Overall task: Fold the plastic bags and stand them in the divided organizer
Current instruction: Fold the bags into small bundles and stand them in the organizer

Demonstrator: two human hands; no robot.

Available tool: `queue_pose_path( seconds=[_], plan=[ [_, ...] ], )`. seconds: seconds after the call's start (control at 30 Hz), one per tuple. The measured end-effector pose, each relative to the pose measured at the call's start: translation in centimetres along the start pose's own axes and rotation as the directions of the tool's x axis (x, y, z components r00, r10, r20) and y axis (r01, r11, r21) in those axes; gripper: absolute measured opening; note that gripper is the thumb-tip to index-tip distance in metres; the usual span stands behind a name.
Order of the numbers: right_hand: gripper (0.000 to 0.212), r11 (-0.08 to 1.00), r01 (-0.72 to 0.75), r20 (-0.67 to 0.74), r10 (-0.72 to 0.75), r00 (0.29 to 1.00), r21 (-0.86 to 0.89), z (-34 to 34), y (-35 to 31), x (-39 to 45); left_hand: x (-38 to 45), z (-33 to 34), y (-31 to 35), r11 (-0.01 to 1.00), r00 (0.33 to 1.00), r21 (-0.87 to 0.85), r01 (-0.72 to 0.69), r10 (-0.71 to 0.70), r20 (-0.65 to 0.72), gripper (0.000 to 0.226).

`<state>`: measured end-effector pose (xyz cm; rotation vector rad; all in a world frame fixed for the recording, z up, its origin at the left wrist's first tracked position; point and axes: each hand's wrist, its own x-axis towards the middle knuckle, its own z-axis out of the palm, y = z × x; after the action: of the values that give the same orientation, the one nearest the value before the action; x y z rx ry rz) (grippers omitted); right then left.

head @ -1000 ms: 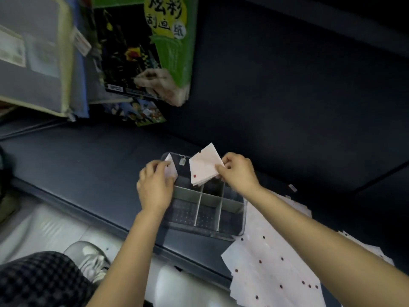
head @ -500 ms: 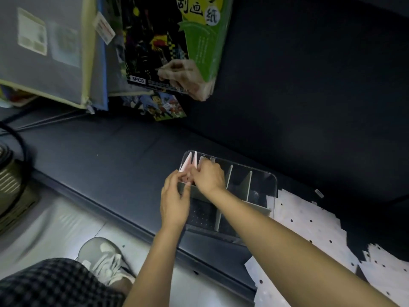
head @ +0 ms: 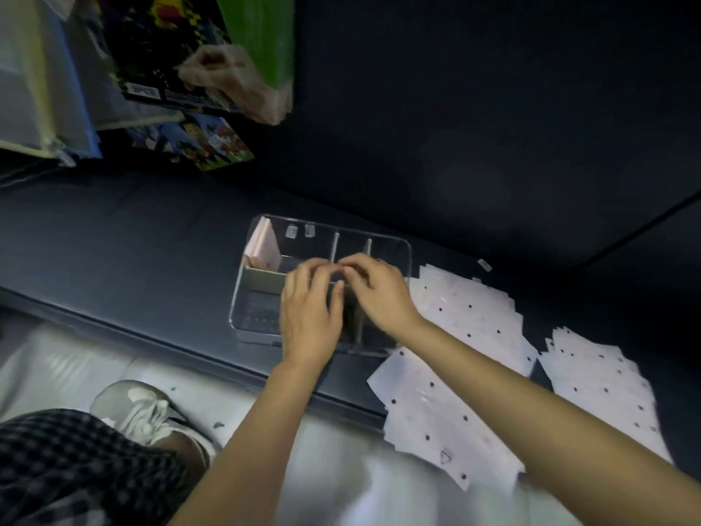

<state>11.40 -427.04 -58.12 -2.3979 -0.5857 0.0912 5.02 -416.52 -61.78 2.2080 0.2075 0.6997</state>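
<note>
A clear divided organizer [head: 380,239] sits on the dark bench near its front edge. Two folded pinkish-white bags [head: 263,246] stand upright in its far-left compartment. My left hand [head: 309,313] and my right hand [head: 379,294] hover over the organizer's middle, fingertips nearly meeting above a divider, blurred by motion. Neither hand holds anything that I can see. Flat white bags with dark dots [head: 466,320] lie in overlapping piles to the right of the organizer, with one pile [head: 436,411] overhanging the bench edge.
Another pile of dotted bags [head: 603,389] lies at the far right. A green and black box [head: 212,51] and colourful booklets [head: 205,144] lean at the back left. A grey shoe [head: 140,411] rests on the pale floor below the bench edge.
My right hand set the folded bag into the far-left compartment beside the first one and let go. Both hands then moved right, over the organizer's middle.
</note>
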Motion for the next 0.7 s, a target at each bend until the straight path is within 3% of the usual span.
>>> queue_pose_path(
  seconds=[0.07, 0.13, 0.23, 0.3, 0.33, 0.43, 0.57, 0.63, 0.7],
  plan=[
    [0.020, 0.998, -0.049, -0.089, 0.046, 0.995, -0.035, -3.2, 3.9, -4.5, -2.2, 1.5, 1.9, 0.992, 0.975, -0.053, -0.115, 0.123, 0.183, 0.016],
    [0.021, 0.981, -0.167, -0.082, 0.159, 0.984, -0.102, -5.6, 8.0, -9.8, -4.9, 3.2, 3.3, 0.981, 0.876, -0.098, -0.166, 0.192, 0.442, 0.016],
    [0.042, 0.936, -0.254, 0.114, 0.288, 0.951, -0.245, -6.7, 12.6, -18.0, -9.5, 5.2, 3.6, 0.964, 0.578, -0.047, -0.260, 0.195, 0.792, 0.040],
    [0.070, 0.920, -0.194, 0.282, 0.297, 0.913, -0.340, -6.2, 14.8, -22.7, -12.1, 5.7, 2.9, 0.926, 0.420, 0.011, -0.376, 0.160, 0.893, 0.062],
    [0.081, 0.913, -0.164, 0.339, 0.300, 0.892, -0.374, -5.8, 15.4, -24.5, -13.1, 5.8, 2.6, 0.902, 0.378, 0.031, -0.430, 0.149, 0.914, 0.068],
    [0.087, 0.875, -0.055, 0.371, 0.260, 0.891, -0.481, -4.8, 15.9, -27.8, -14.2, 5.8, 2.5, 0.850, 0.378, 0.083, -0.520, 0.142, 0.915, 0.065],
    [0.055, 0.853, 0.053, 0.212, 0.069, 0.975, -0.519, -4.7, 15.7, -27.8, -14.5, 6.0, 3.7, 0.859, 0.451, 0.106, -0.501, 0.154, 0.879, 0.051],
    [0.030, 0.919, 0.031, 0.202, 0.053, 0.978, -0.392, -5.1, 16.0, -27.3, -14.6, 6.0, 4.2, 0.858, 0.438, 0.117, -0.500, 0.134, 0.889, 0.052],
    [0.027, 0.961, -0.063, 0.258, 0.136, 0.956, -0.270, -5.5, 16.8, -27.2, -14.7, 6.1, 4.8, 0.857, 0.422, 0.123, -0.500, 0.117, 0.899, 0.054]
  ],
)
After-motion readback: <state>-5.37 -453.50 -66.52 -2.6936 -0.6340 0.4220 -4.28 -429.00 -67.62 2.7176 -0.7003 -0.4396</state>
